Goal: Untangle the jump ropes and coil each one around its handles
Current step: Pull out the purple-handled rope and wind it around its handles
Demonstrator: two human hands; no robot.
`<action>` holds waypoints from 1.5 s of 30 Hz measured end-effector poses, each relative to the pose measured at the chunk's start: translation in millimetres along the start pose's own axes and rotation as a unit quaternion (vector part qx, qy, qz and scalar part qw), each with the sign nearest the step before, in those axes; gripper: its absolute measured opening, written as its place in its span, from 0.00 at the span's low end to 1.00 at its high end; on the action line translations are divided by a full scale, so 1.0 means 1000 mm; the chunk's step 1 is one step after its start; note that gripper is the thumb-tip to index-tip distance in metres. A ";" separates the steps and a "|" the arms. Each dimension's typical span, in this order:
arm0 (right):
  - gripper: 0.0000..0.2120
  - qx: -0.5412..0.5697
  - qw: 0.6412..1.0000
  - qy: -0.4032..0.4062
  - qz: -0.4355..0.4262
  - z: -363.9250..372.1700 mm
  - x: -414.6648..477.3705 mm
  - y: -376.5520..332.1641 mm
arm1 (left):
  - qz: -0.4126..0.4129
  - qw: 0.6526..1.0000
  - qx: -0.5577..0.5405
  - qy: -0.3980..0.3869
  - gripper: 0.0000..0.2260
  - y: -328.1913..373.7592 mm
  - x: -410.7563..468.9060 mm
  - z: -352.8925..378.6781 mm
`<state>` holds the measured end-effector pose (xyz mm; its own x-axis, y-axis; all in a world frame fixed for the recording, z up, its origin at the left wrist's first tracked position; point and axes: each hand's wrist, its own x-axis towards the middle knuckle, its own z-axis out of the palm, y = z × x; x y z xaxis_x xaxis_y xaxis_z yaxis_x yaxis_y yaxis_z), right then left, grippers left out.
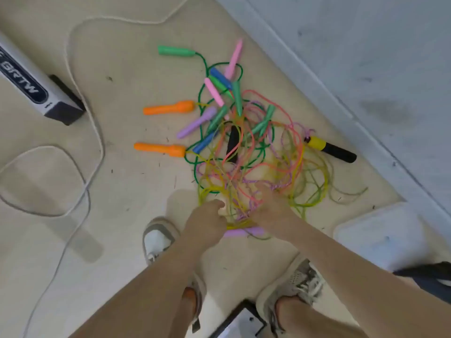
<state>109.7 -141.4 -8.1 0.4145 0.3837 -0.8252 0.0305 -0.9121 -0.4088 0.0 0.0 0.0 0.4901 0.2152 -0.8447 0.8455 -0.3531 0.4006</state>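
Left hand point(207, 222) fingers pinching tangled ropes point(253, 167), right hand point(268, 208) fingers' grip unclear, box point(52, 98) lettered "BRTW"

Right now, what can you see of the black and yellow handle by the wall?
The black and yellow handle lies flat on the floor at the right edge of the tangle, beside the grey wall base. Its grip looks matte black, its rope-end collar yellow. That end points into the tangle; a pinkish cord looks tied on. The left hand and right hand are away from it.
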 end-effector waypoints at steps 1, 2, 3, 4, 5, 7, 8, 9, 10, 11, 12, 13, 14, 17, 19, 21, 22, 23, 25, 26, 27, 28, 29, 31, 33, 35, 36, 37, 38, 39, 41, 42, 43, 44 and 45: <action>0.38 -0.050 0.998 0.004 -0.024 0.011 0.017 0.015 | 0.010 1.000 -0.020 -0.011 0.22 0.000 0.012 0.012; 0.45 -0.120 0.992 -0.007 -0.032 0.020 0.033 0.028 | 0.017 0.998 -0.058 -0.021 0.25 -0.003 0.025 0.024; 0.52 -0.177 0.983 -0.019 -0.043 0.031 0.049 0.047 | 0.025 0.993 -0.110 -0.038 0.30 -0.005 0.035 0.035; 0.58 -0.219 0.974 -0.045 -0.034 0.036 0.058 0.059 | 0.023 0.984 -0.169 -0.054 0.37 -0.006 0.046 0.045; 0.59 -0.244 0.968 -0.054 -0.020 0.042 0.067 0.069 | 0.006 0.969 -0.235 -0.073 0.41 -0.008 0.056 0.056; 0.41 -0.255 0.965 -0.057 0.005 0.047 0.070 0.076 | -0.043 0.925 -0.358 -0.116 0.29 -0.007 0.063 0.069; 0.23 -0.211 0.976 -0.058 0.005 0.045 0.067 0.072 | -0.047 0.910 -0.387 -0.144 0.18 0.002 0.059 0.066; 0.09 -0.132 0.989 -0.065 0.003 0.042 0.063 0.065 | -0.043 0.913 -0.374 -0.159 0.11 0.009 0.053 0.063; 0.04 -0.034 0.997 -0.071 0.011 0.034 0.056 0.055 | -0.039 0.914 -0.365 -0.171 0.06 0.014 0.046 0.054; 0.06 0.049 0.997 -0.063 0.023 0.021 0.048 0.042 | -0.028 0.916 -0.364 -0.164 0.06 0.019 0.039 0.043; 0.07 0.115 0.992 -0.048 0.032 0.004 0.035 0.026 | -0.011 0.923 -0.355 -0.148 0.09 0.026 0.032 0.027; 0.08 0.164 0.985 -0.032 0.029 -0.017 0.020 0.007 | 0.012 0.934 -0.332 -0.128 0.12 0.034 0.026 0.009; 0.08 0.213 0.977 -0.026 0.015 -0.040 0.004 -0.013 | 0.035 0.946 -0.304 -0.107 0.14 0.044 0.016 -0.010; 0.09 0.348 0.935 -0.025 -0.066 -0.109 -0.054 -0.077 | 0.116 0.952 -0.284 -0.023 0.18 0.077 -0.028 -0.070; 0.09 0.395 0.907 -0.023 -0.144 -0.147 -0.095 -0.112 | 0.174 0.941 -0.287 0.037 0.16 0.101 -0.064 -0.101; 0.08 0.425 0.878 0.002 -0.222 -0.177 -0.138 -0.137 | 0.230 0.930 -0.263 0.110 0.13 0.127 -0.106 -0.122; 0.08 0.451 0.855 0.021 -0.254 -0.190 -0.159 -0.144 | 0.259 0.924 -0.241 0.146 0.12 0.140 -0.127 -0.131; 0.08 0.482 0.828 0.042 -0.283 -0.201 -0.178 -0.150 | 0.284 0.919 -0.204 0.183 0.11 0.150 -0.147 -0.137; 0.07 0.539 0.771 0.061 -0.334 -0.217 -0.216 -0.161 | 0.314 0.902 -0.125 0.269 0.08 0.158 -0.184 -0.143; 0.08 0.558 0.747 0.067 -0.356 -0.223 -0.232 -0.166 | 0.320 0.888 -0.112 0.311 0.08 0.158 -0.196 -0.144; 0.09 0.564 0.731 0.081 -0.375 -0.228 -0.245 -0.171 | 0.315 0.875 -0.120 0.347 0.08 0.155 -0.205 -0.144; 0.09 0.565 0.721 0.097 -0.390 -0.231 -0.255 -0.176 | 0.310 0.860 -0.148 0.377 0.08 0.151 -0.209 -0.144; 0.10 0.562 0.714 0.114 -0.403 -0.233 -0.263 -0.183 | 0.302 0.845 -0.185 0.401 0.07 0.147 -0.212 -0.143; 0.12 0.542 0.713 0.154 -0.417 -0.232 -0.269 -0.199 | 0.262 0.833 -0.257 0.413 0.07 0.134 -0.203 -0.142; 0.15 0.508 0.731 0.202 -0.408 -0.224 -0.267 -0.213 | 0.223 0.843 -0.319 0.371 0.04 0.124 -0.185 -0.142; 0.16 0.486 0.757 0.224 -0.376 -0.214 -0.259 -0.223 | 0.159 0.864 -0.328 0.347 0.10 0.121 -0.169 -0.144; 0.15 0.494 0.763 0.219 -0.354 -0.210 -0.254 -0.225 | 0.137 0.871 -0.288 0.375 0.15 0.122 -0.163 -0.144; 0.14 0.522 0.761 0.201 -0.327 -0.208 -0.251 -0.227 | 0.136 0.860 -0.249 0.423 0.20 0.126 -0.162 -0.144; 0.13 0.567 0.752 0.166 -0.294 -0.206 -0.247 -0.227 | 0.170 0.837 -0.236 0.463 0.22 0.133 -0.166 -0.142; 0.13 0.613 0.736 0.116 -0.261 -0.204 -0.244 -0.226 | 0.231 0.817 -0.249 0.466 0.20 0.142 -0.176 -0.140; 0.10 0.657 0.716 0.029 -0.235 -0.201 -0.238 -0.220 | 0.349 0.824 -0.289 0.342 0.11 0.163 -0.194 -0.134; 0.08 0.654 0.718 0.001 -0.237 -0.199 -0.235 -0.216 | 0.369 0.841 -0.296 0.264 0.10 0.171 -0.199 -0.131; 0.06 0.644 0.723 -0.021 -0.248 -0.197 -0.232 -0.213 | 0.374 0.852 -0.293 0.222 0.12 0.175 -0.197 -0.128; 0.05 0.628 0.732 -0.034 -0.261 -0.196 -0.228 -0.209 | 0.363 0.859 -0.290 0.214 0.13 0.177 -0.194 -0.128; 0.05 0.599 0.753 -0.030 -0.271 -0.195 -0.225 -0.204 | 0.349 0.859 -0.300 0.225 0.14 0.177 -0.190 -0.129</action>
<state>187.7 -69.6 337.5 0.5928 0.6916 -0.4127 -0.6774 0.1510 -0.7199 83.8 14.3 277.1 0.8403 0.5190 -0.1563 0.2042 -0.0359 0.9783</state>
